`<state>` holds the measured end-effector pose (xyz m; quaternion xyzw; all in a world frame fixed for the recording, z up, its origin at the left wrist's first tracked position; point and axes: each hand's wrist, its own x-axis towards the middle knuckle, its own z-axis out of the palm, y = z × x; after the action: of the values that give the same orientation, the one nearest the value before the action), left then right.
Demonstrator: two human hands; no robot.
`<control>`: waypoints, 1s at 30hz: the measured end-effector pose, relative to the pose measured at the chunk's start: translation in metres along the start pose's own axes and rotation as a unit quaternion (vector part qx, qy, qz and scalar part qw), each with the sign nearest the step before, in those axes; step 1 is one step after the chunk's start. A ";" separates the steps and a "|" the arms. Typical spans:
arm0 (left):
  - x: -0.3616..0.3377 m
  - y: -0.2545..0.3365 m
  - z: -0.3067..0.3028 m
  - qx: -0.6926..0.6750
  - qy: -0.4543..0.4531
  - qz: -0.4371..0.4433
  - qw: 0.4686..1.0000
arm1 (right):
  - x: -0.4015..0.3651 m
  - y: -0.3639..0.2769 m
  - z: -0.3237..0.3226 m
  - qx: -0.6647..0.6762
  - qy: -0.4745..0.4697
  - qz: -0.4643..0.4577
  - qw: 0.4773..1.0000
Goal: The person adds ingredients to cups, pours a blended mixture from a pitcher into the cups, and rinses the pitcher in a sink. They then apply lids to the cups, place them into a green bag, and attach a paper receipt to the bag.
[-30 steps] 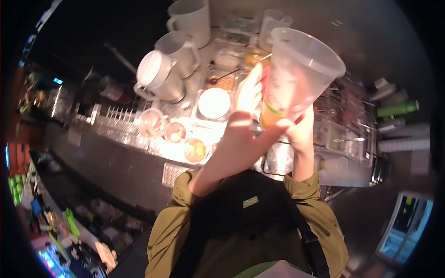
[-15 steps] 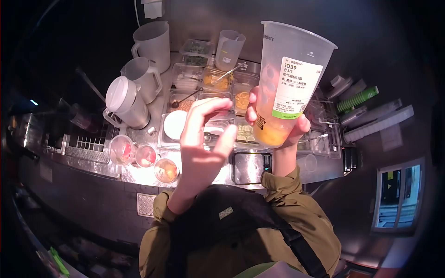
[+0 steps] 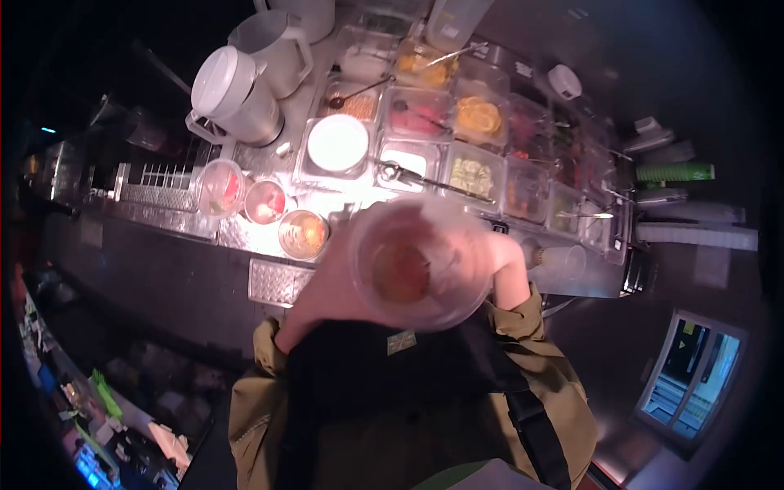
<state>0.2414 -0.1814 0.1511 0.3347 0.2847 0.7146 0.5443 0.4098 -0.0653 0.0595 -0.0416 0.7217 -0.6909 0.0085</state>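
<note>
A clear plastic cup (image 3: 447, 284) is tipped toward me, so I look down through its wide mouth. Orange-red contents show blurred at its bottom. My right hand (image 3: 500, 255) grips the cup from the right side. On the left, my left hand (image 3: 333, 276) lies against or just behind the cup wall; its fingers are hidden by the cup. Beyond both hands is a counter with tubs, the nearest holding pale green pieces (image 3: 471, 176). Metal tongs (image 3: 425, 178) lie across the tubs.
Three small cups, one with orange contents (image 3: 304, 234), stand at the counter's front left. Pitchers, including a lidded one (image 3: 237, 98), stand behind them. Tubs of fruit and toppings, such as orange slices (image 3: 478, 117), fill the back. Stacked green cups (image 3: 676, 172) lie at the right.
The cup has come down and toward me, tilting from a side view to a view into its mouth. My left hand has moved from free air to the cup's side. The view has shifted.
</note>
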 end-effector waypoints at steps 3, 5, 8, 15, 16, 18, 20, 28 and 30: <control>-0.019 -0.032 -0.029 0.044 0.103 -0.052 0.992 | -0.017 0.044 -0.025 -0.018 0.225 0.087 0.970; -0.039 -0.052 -0.049 0.082 0.174 -0.086 0.978 | -0.026 0.110 -0.050 -0.220 0.391 0.191 0.873; -0.086 -0.076 -0.076 0.140 0.283 -0.136 0.939 | -0.027 0.167 -0.063 -0.521 0.303 0.310 0.735; -0.226 -0.088 -0.098 0.238 0.484 -0.230 0.810 | -0.053 0.176 -0.080 -0.385 0.185 0.438 0.791; -0.245 -0.087 -0.098 0.246 0.503 -0.240 0.793 | -0.064 0.178 -0.084 -0.352 0.172 0.431 0.813; -0.274 -0.086 -0.097 0.258 0.533 -0.255 0.764 | -0.068 0.158 -0.075 -0.400 0.213 0.422 0.786; -0.297 -0.085 -0.099 0.268 0.552 -0.267 0.743 | -0.067 0.144 -0.065 -0.461 0.229 0.426 0.744; -0.321 -0.092 -0.114 0.298 0.531 -0.286 0.740 | -0.033 0.142 -0.033 -0.595 0.183 0.378 0.685; -0.306 -0.097 -0.117 0.303 0.497 -0.286 0.761 | -0.027 0.134 -0.033 -0.588 0.157 0.379 0.697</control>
<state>0.2623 -0.4589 -0.0472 -0.0172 0.7992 0.4690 0.3756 0.4277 -0.0250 -0.0735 0.3482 0.9264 -0.0608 0.1301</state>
